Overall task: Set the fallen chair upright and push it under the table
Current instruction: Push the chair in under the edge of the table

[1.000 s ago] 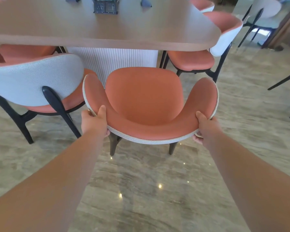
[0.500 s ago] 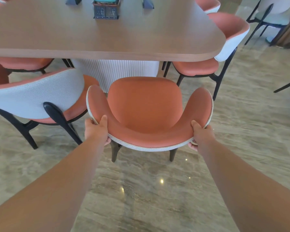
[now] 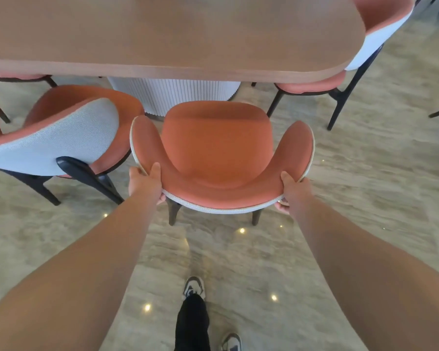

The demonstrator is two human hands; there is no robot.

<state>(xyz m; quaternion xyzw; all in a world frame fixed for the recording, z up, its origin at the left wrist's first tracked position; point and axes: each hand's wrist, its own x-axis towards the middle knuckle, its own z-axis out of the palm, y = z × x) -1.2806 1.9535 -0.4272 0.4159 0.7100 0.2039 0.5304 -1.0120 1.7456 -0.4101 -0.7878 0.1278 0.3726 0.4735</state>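
Two bare hands grip the curved backrest of the orange chair [image 3: 216, 148], which stands upright on its legs at the centre of the view. The left hand [image 3: 145, 182] wraps the rim at 9 o'clock of the seat, thumb pressed on the orange inner face. The right hand [image 3: 293, 191] clamps the rim at 3 o'clock likewise. At 12 o'clock, the seat's front edge sits just short of the wooden table [image 3: 162, 34] edge, near its ribbed white pedestal [image 3: 173, 95]. A neighbouring chair [image 3: 61, 138] stands at 9 o'clock.
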